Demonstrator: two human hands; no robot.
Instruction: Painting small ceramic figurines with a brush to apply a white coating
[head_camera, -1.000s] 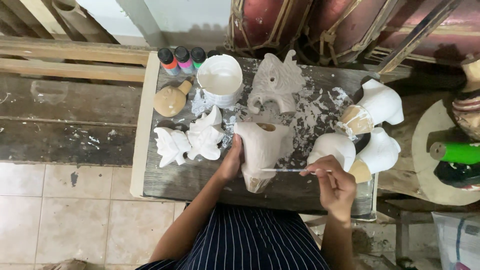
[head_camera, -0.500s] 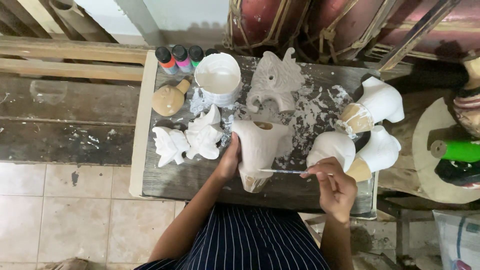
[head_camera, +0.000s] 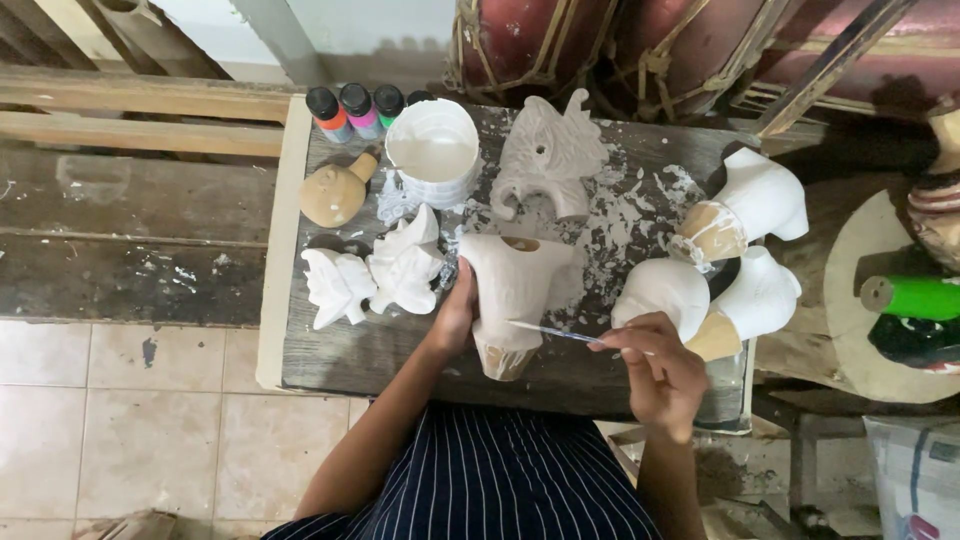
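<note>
Three white torsos (head_camera: 745, 205) right, one in left hand (head_camera: 455, 315).

My one head camera looks almost straight down on the paint-spattered wooden table (head_camera: 330, 360) from close above, my lap at 6 o'clock, the wall and drums (head_camera: 600, 40) at 12.

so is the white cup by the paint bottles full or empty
Nearly full. The white cup stands upright on the wooden table, and a flat white surface, likely paint, fills it to just under the rim.
</note>
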